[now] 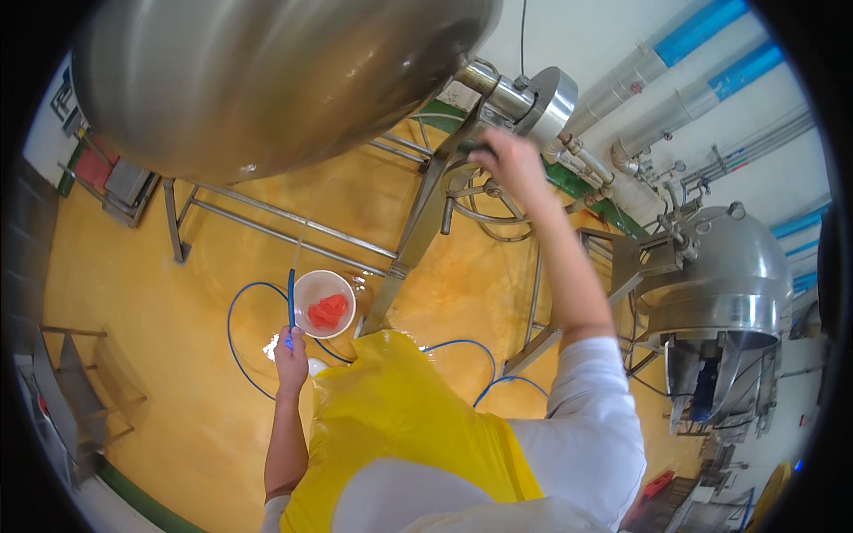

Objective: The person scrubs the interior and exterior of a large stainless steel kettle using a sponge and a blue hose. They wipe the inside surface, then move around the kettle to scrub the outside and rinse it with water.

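My left hand (290, 360) is wrapped round a blue hose (290, 298) whose end points away from me, with a thin pale streak like water beyond its tip. Beside it stands a white bucket (345, 329) with a wet-looking red cloth (327, 311) inside. My right hand (514, 164), a little blurred, is closed on a dark crank handle (478, 149) at the side of a large steel kettle (267, 89). The kettle hangs tilted in a metal frame (413, 226). Just below that hand is a spoked handwheel (489, 209).
The hose loops over the wet yellow floor (178, 355) on both sides of me. A second steel kettle (720, 284) stands at the right. Pipes with blue bands (702, 31) run along the wall. A metal stand (75, 382) is at the left, and a low trolley (124, 191) stands farther back.
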The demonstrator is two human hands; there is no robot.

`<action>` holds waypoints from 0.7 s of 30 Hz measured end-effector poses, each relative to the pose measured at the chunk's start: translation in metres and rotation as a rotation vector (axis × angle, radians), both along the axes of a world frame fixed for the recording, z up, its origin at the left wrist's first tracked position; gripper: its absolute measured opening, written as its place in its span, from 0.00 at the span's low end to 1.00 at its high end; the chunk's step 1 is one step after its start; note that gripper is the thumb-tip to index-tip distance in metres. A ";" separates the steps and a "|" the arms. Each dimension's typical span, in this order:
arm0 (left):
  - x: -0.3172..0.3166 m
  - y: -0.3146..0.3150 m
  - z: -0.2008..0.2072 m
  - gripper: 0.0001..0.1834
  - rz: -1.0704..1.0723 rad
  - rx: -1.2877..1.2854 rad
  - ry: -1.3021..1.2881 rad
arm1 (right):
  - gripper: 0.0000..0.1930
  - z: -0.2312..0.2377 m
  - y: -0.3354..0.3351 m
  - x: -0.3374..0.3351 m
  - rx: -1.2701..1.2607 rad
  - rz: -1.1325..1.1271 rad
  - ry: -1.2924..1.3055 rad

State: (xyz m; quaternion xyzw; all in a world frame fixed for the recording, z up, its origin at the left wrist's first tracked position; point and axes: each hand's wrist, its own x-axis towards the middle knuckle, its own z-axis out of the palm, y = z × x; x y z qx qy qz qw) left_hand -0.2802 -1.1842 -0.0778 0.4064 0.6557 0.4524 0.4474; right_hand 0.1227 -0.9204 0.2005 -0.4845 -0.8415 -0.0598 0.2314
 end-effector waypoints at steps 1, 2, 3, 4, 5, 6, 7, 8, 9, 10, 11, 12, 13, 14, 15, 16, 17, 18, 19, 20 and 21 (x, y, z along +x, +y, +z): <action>0.003 -0.005 -0.001 0.16 0.018 -0.006 -0.006 | 0.11 0.015 0.023 0.003 0.025 -0.001 -0.122; 0.008 -0.006 0.001 0.15 0.039 0.020 -0.040 | 0.12 0.022 0.046 0.010 0.006 -0.040 -0.314; 0.012 -0.012 0.000 0.15 0.060 0.013 -0.060 | 0.12 0.023 0.067 0.016 -0.012 -0.071 -0.500; 0.013 -0.016 -0.002 0.15 0.077 0.006 -0.078 | 0.13 0.017 0.085 0.024 -0.063 -0.094 -0.639; 0.014 -0.020 -0.003 0.15 0.094 0.002 -0.094 | 0.14 0.006 0.103 0.033 -0.113 -0.117 -0.776; 0.016 -0.025 -0.003 0.14 0.131 -0.010 -0.103 | 0.15 0.001 0.112 0.032 -0.158 -0.135 -0.913; 0.019 -0.031 -0.004 0.14 0.164 -0.022 -0.114 | 0.15 -0.001 0.118 0.035 -0.163 -0.158 -0.895; 0.023 -0.038 -0.006 0.14 0.202 -0.034 -0.128 | 0.16 0.001 0.122 0.032 -0.165 -0.175 -0.881; 0.024 -0.043 -0.013 0.14 0.222 -0.033 -0.139 | 0.16 0.003 0.126 0.029 -0.169 -0.196 -0.868; 0.024 -0.047 -0.024 0.14 0.238 -0.032 -0.152 | 0.16 0.003 0.125 0.028 -0.161 -0.176 -0.865; 0.021 -0.050 -0.030 0.14 0.247 -0.034 -0.160 | 0.15 0.000 0.123 0.028 -0.116 -0.165 -0.833; 0.019 -0.052 -0.036 0.14 0.245 -0.038 -0.146 | 0.15 -0.005 0.122 0.031 -0.073 -0.156 -0.802; 0.016 -0.054 -0.042 0.13 0.242 -0.041 -0.134 | 0.15 -0.011 0.121 0.036 -0.030 -0.149 -0.770; 0.017 -0.052 -0.039 0.13 0.242 -0.041 -0.118 | 0.15 -0.018 0.119 0.036 -0.006 -0.142 -0.761; 0.018 -0.048 -0.036 0.13 0.232 -0.028 -0.120 | 0.14 -0.017 0.122 0.040 -0.051 -0.166 -0.820; 0.018 -0.042 -0.033 0.13 0.222 -0.016 -0.123 | 0.14 -0.013 0.125 0.044 -0.096 -0.191 -0.879; 0.017 -0.034 -0.025 0.13 0.213 -0.003 -0.122 | 0.13 -0.010 0.127 0.045 -0.141 -0.216 -0.933; 0.013 -0.029 -0.024 0.14 0.227 -0.002 -0.121 | 0.12 -0.013 0.122 0.046 -0.062 -0.153 -0.903; 0.006 -0.024 -0.024 0.14 0.241 -0.001 -0.121 | 0.11 -0.017 0.123 0.042 -0.023 -0.158 -0.829; 0.004 -0.019 -0.024 0.14 0.247 0.002 -0.124 | 0.10 -0.021 0.122 0.035 0.016 -0.170 -0.758; 0.003 -0.014 -0.020 0.13 0.251 0.009 -0.129 | 0.10 -0.029 0.120 0.028 0.049 -0.179 -0.682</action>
